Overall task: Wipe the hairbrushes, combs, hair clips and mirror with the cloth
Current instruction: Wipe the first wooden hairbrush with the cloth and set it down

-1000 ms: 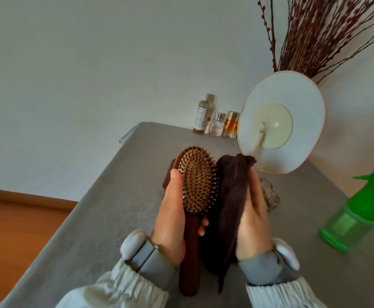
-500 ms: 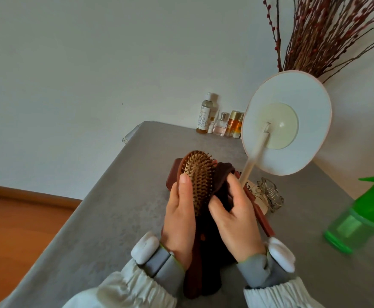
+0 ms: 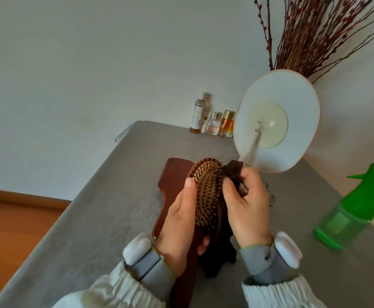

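Observation:
My left hand (image 3: 179, 221) grips a wooden hairbrush (image 3: 207, 192) by its neck, bristles facing me, above the grey table. My right hand (image 3: 246, 205) pinches a dark brown cloth (image 3: 222, 245) against the brush's right rim; the cloth hangs down behind the handle. A second, flat wooden brush (image 3: 172, 181) lies on the table behind my left hand. The round white mirror (image 3: 292, 103) stands on its stem to the right, its back towards me. A clear hair clip (image 3: 269, 194) shows partly behind my right hand.
Several small bottles (image 3: 212, 121) stand at the table's far edge by the wall. A green spray bottle (image 3: 357, 207) stands at the right. Dried red-budded branches (image 3: 310, 34) rise behind the mirror. The grey table (image 3: 106, 207) drops off to a wooden floor at left.
My right hand has slid the cloth up along the brush's right side towards its top. The brush has tilted slightly and both hands have shifted a little.

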{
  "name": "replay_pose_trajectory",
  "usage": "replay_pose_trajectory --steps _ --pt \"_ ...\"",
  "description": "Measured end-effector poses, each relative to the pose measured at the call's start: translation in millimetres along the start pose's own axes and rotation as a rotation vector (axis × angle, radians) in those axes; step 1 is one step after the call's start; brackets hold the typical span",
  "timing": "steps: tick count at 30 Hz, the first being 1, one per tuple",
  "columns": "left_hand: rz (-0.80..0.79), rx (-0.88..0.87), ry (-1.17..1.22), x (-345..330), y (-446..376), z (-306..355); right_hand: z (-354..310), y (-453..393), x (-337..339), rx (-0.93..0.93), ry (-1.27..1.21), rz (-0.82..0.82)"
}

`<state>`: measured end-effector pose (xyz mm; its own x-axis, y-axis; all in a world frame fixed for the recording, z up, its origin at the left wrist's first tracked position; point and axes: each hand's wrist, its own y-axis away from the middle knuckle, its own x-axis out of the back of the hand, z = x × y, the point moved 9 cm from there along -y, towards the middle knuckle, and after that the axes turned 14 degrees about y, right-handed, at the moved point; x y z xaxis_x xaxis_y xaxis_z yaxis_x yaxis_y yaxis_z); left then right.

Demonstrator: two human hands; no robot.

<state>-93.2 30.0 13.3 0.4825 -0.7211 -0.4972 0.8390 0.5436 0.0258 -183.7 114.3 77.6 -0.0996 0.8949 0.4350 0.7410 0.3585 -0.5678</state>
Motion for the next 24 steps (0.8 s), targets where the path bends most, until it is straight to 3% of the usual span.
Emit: replay_pose_trajectory --steps 3,4,6,8,9,14,16,20,24 --pt "-0.099 0.079 0.085 -11 2 -3 12 -2 8 -0.188 -0.202 0.015" --pt "-0.122 0.114 0.113 -13 2 -4 21 1 -2 -0.341 -0.402 -0.081" --pt "-0.133 0.163 0.174 -11 0 -5 21 20 -34 -0.617 -0.831 -0.43" --pt "-0.137 0.177 0.244 -8 -2 -4 -1 39 -49 -0.633 -1.043 -0.713" --pt "-0.148 0.177 0.27 -9 -2 -3 -2 43 -51 -0.645 -1.075 -0.728" --pt "-0.225 0.116 0.526 -12 0 21 2 38 -58 -0.604 -1.293 -0.573" --pt "-0.259 0.115 0.546 -12 2 27 -1 40 -63 -0.554 -1.322 -0.676" --pt "-0.268 0.15 0.521 -13 4 27 36 20 -55 -0.327 -0.728 -0.466" --pt "-0.376 0.194 0.524 -27 11 25 20 6 -29 -0.168 -0.682 -0.212"
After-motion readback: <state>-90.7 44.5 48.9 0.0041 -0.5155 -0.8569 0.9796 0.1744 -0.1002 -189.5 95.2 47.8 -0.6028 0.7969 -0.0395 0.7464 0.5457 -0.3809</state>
